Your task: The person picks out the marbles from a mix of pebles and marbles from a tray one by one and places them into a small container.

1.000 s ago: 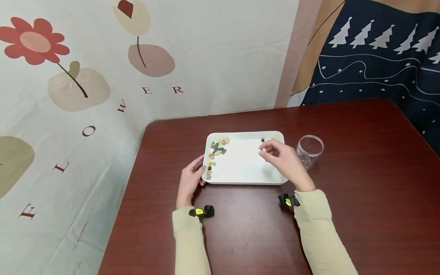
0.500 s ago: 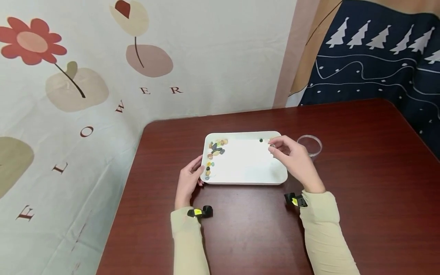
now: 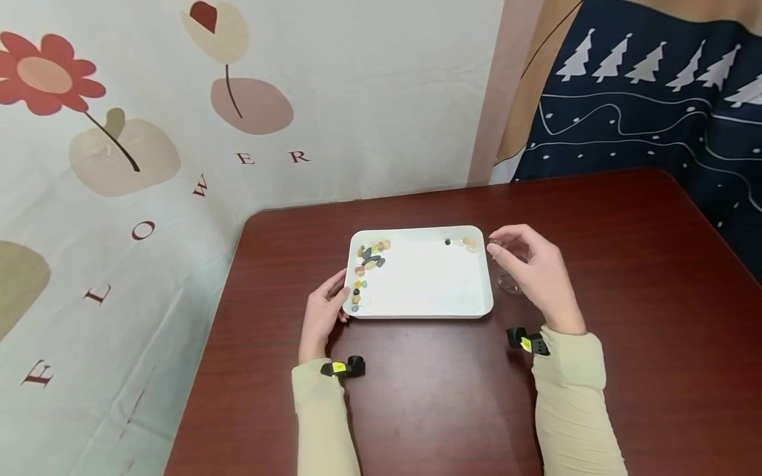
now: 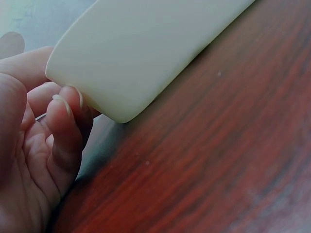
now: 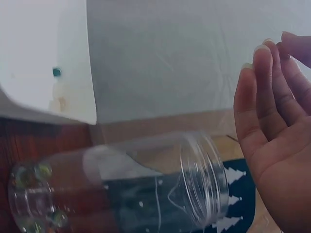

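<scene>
In the head view my left hand [image 3: 324,314] grips the left edge of a white tray [image 3: 425,281], thumb over the rim. The left wrist view shows the fingers curled at the tray's wall. My right hand [image 3: 538,274], raised beside the tray's right end, pinches a small stone between thumb and index finger, mostly hidden by the fingertips. Under that hand a clear jar [image 3: 510,284] stands partly covered. From the right wrist the jar shows uncapped, with several glass marbles [image 5: 43,171] at its bottom.
Several coloured pebbles [image 3: 370,262] lie along the tray's left side. A few more, pale and yellowish stones [image 3: 467,242], lie at its far right corner, with one dark stone [image 3: 448,242] near them. A patterned cloth [image 3: 381,99] hangs behind the brown table [image 3: 417,390].
My right hand has moved right from over the tray's far right corner to above the jar, carrying the small stone. The left hand keeps its hold on the tray.
</scene>
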The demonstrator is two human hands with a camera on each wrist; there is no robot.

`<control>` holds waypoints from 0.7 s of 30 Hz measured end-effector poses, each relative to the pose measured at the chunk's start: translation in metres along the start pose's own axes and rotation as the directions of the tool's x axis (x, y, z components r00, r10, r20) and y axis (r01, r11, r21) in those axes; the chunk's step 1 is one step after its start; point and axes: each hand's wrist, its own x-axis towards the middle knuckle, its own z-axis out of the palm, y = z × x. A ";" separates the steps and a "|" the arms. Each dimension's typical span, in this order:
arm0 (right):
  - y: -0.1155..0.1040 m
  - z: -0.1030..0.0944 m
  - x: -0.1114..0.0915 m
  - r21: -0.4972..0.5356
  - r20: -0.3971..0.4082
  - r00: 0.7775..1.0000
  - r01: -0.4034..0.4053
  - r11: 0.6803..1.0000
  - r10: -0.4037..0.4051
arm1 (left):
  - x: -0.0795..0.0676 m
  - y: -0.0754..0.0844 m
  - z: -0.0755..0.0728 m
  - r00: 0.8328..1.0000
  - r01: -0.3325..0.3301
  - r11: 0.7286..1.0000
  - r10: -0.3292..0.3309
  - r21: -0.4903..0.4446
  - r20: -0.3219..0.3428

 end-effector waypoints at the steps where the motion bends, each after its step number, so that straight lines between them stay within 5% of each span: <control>1: 0.001 -0.002 0.000 -0.006 -0.016 1.000 -0.008 1.000 0.008 | 0.000 0.000 0.000 1.000 0.002 1.000 -0.002 0.000 0.001; 12: 0.011 -0.019 0.000 0.014 -0.148 0.989 0.019 1.000 -0.017 | -0.001 0.000 0.000 1.000 0.003 1.000 -0.003 -0.007 0.002; 21: 0.016 -0.027 0.000 0.048 -0.163 0.986 -0.011 0.999 0.019 | -0.001 0.000 0.000 1.000 -0.013 1.000 0.013 -0.026 0.013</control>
